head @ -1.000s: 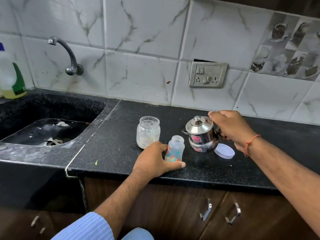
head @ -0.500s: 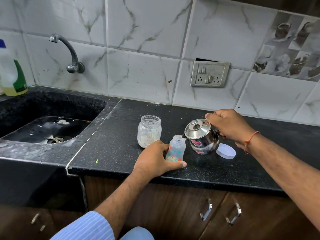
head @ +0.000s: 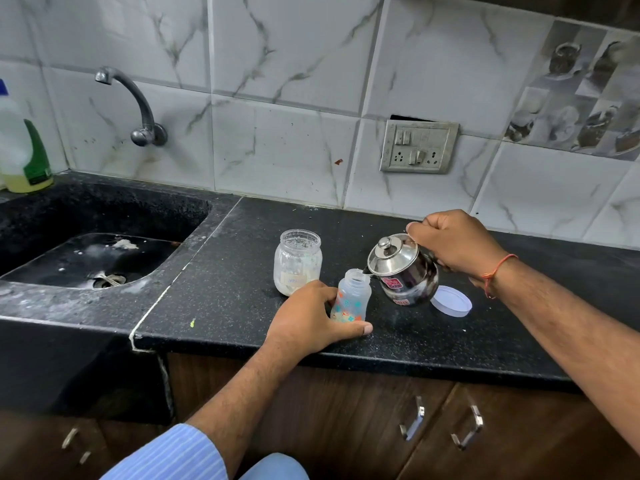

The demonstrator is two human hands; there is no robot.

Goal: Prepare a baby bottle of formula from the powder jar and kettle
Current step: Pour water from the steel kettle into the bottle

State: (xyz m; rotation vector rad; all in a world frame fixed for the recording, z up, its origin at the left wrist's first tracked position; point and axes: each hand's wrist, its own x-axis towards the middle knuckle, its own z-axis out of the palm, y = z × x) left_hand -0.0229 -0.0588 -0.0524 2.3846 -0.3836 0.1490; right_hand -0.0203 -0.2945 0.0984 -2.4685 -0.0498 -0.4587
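The open baby bottle point(head: 350, 296) stands near the bench point(head: 242, 299) front edge, gripped by the left hand point(head: 308, 320). The right hand point(head: 453, 244) grips the steel kettle point(head: 403, 268), tilted, spout at the bottle's mouth; its red sticker is unreadable. The powder jar point(head: 298, 261) stands just left, a white lid point(head: 452, 301) right.

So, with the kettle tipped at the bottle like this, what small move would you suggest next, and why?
Probably tilt the kettle a little further, so water runs into the baby bottle. Its spout sits right at the bottle's open mouth, the right hand holds the handle, and the left hand steadies the bottle upright on the counter. Whether water is flowing yet cannot be told.
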